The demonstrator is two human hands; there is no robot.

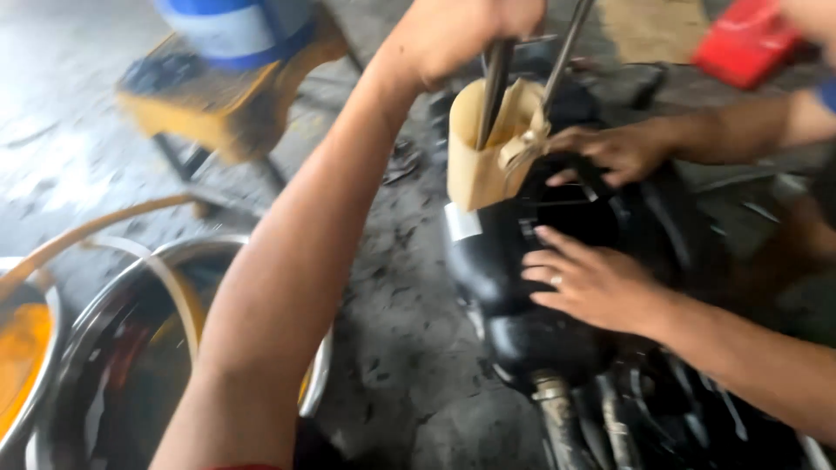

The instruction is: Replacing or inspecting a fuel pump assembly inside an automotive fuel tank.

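My left hand (470,30) reaches up to the top centre and is closed round a dark metal rod (495,87). The rod goes down into a cream plastic housing (479,165) that stands on a black rounded part (522,278). A thinner rod (566,52) slants beside it. My right hand (596,287), with a ring on one finger, lies flat on the black part with its fingers spread. Another person's hand (618,148) comes in from the right and touches the housing's edge and the black rim.
Round metal basins (96,305) lie at lower left, one with orange liquid (22,357). A yellow stand (218,104) carries a blue and white drum (235,26) at top left. A red object (744,39) lies at top right. Black hoses (610,418) lie on the greasy concrete floor (401,348).
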